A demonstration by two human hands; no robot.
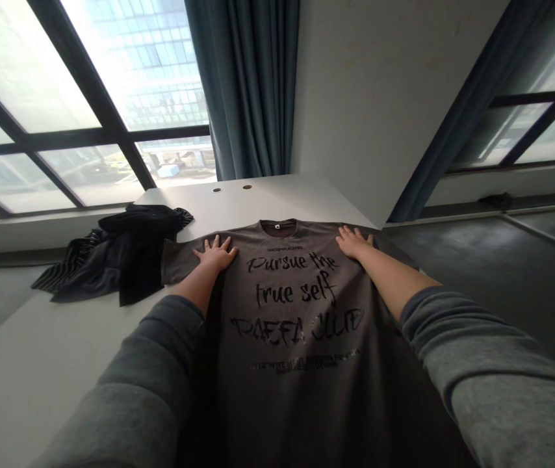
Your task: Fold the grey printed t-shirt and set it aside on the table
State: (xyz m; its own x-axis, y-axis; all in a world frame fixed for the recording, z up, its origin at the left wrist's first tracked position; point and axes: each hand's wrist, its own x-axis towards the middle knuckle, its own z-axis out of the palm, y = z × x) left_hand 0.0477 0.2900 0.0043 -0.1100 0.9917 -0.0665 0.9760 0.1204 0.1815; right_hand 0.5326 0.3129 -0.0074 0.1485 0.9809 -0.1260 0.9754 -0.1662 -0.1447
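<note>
A dark grey-brown T-shirt (287, 403) with black lettering lies spread front side up on a white table, its collar toward the far end. My left hand (216, 253) rests flat with fingers spread on the shirt near the left shoulder, where the sleeve begins. On the opposite shoulder, my right hand (354, 242) lies palm down with its fingers stretched out. Neither hand grips the cloth. The right sleeve reaches past the table's edge, partly behind my right forearm. The shirt's lower hem is out of view.
A heap of dark clothing (126, 253), partly striped, lies at the table's left side. The white table (297, 195) has two round holes near its far end. Behind it hang blue curtains (253, 91) beside windows and a pale wall (355, 97). Grey floor (482, 260) shows at right.
</note>
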